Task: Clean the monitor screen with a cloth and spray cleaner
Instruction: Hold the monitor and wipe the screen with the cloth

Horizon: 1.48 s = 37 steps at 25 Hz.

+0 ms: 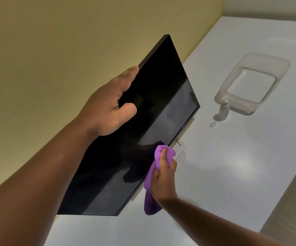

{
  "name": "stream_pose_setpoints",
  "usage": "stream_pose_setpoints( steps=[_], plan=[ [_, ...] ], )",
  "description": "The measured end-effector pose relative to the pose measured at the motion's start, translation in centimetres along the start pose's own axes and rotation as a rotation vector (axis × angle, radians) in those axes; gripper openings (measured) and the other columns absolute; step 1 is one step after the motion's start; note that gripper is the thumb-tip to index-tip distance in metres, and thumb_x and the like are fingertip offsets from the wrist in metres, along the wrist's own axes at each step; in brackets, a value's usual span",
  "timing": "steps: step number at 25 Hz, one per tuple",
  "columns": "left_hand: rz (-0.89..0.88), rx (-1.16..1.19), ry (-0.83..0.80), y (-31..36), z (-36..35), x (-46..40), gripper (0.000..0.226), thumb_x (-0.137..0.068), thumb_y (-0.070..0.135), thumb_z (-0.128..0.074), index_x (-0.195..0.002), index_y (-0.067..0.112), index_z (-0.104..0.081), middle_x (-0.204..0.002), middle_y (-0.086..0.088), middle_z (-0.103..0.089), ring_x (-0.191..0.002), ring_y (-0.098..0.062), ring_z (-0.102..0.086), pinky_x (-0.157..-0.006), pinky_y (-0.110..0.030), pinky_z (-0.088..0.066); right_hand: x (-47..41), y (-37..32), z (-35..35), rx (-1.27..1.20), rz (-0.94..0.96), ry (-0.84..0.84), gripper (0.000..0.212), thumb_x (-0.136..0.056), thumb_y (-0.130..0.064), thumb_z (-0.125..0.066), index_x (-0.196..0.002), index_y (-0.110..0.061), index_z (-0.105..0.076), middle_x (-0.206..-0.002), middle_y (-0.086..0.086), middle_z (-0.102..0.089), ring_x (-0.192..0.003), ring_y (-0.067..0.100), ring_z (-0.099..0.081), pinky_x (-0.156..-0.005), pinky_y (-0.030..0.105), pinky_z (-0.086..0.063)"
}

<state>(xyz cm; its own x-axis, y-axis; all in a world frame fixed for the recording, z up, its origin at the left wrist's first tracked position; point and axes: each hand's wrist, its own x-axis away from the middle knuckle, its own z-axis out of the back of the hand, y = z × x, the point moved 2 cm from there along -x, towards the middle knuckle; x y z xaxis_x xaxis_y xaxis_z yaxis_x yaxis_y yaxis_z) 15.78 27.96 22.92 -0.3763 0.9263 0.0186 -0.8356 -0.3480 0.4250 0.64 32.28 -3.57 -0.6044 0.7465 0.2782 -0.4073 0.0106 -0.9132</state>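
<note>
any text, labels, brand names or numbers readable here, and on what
None can be read.
monitor: screen dark, no logo or lettering shows on its bezel.
spray bottle: too small and blurred to show any label.
purple cloth, clear container and white table: no print visible.

The monitor (143,121) stands on the table (232,174) in front of the wall (55,41), with the left hand (108,105) on its top edge and the right hand (163,176) holding the cloth (157,157) against the lower edge of the screen. To the right of the monitor, on the same table, the spray bottle (223,110) stands just in front of a tub (253,82), touching or nearly so. The bottle's cap (213,124) lies on the table just beside the bottle, on the nearer side.
</note>
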Motion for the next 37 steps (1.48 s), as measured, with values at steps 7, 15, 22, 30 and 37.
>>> stream_pose_setpoints(
  steps=[7, 15, 22, 30, 37],
  plan=[
    [0.017, -0.216, -0.036, 0.1, 0.6, 0.7, 0.085, -0.089, 0.056, -0.043, -0.164, 0.037, -0.008, -0.172, 0.019, -0.01, -0.155, 0.006, -0.009, -0.119, -0.021, -0.018, -5.6, -0.1, 7.1, -0.058, 0.038, 0.153, 0.056, -0.099, -0.009, -0.061, -0.15, -0.025, -0.041, -0.125, 0.0, -0.048, -0.099, 0.016, -0.057, -0.07, 0.001, -0.041],
    [0.143, -0.269, -0.006, -1.8, 1.4, 10.4, 0.088, -0.086, 0.061, -0.036, -0.164, 0.038, -0.004, -0.171, 0.024, -0.005, -0.154, 0.009, -0.008, -0.116, -0.021, -0.021, -5.7, 1.0, 6.6, -0.035, 0.09, 0.155, 0.028, -0.106, -0.022, -0.053, -0.134, -0.025, -0.054, -0.095, -0.013, -0.056, -0.087, 0.016, -0.064, -0.058, 0.005, -0.047],
    [0.126, -0.227, -0.045, -4.5, 3.1, 15.9, 0.082, -0.086, 0.054, -0.037, -0.162, 0.046, -0.008, -0.167, 0.032, -0.011, -0.151, 0.015, -0.011, -0.116, -0.018, -0.02, 0.4, 1.3, 1.5, 0.029, 0.067, 0.103, 0.032, -0.104, -0.02, -0.057, -0.135, -0.025, -0.053, -0.102, -0.009, -0.055, -0.089, 0.019, -0.063, -0.058, 0.005, -0.047],
    [0.106, 0.011, 0.02, -6.0, 2.1, 16.0, 0.076, -0.092, 0.032, -0.048, -0.163, 0.038, -0.022, -0.167, 0.025, -0.02, -0.151, 0.013, -0.016, -0.121, -0.021, -0.019, -2.3, -0.2, 4.6, 0.125, 0.046, 0.206, 0.031, -0.103, -0.016, -0.055, -0.133, -0.019, -0.058, -0.109, -0.007, -0.048, -0.092, 0.022, -0.061, -0.074, 0.011, -0.048],
    [0.093, 0.048, 0.029, -6.2, 1.9, 16.1, 0.074, -0.092, 0.031, -0.048, -0.162, 0.04, -0.023, -0.167, 0.026, -0.021, -0.15, 0.015, -0.016, -0.12, -0.019, -0.018, 0.1, -0.9, 4.3, -0.054, 0.098, 0.16, 0.005, -0.099, -0.048, -0.057, -0.094, -0.046, -0.057, -0.076, -0.015, -0.063, -0.068, 0.011, -0.068, -0.055, 0.021, -0.056]
  ],
)
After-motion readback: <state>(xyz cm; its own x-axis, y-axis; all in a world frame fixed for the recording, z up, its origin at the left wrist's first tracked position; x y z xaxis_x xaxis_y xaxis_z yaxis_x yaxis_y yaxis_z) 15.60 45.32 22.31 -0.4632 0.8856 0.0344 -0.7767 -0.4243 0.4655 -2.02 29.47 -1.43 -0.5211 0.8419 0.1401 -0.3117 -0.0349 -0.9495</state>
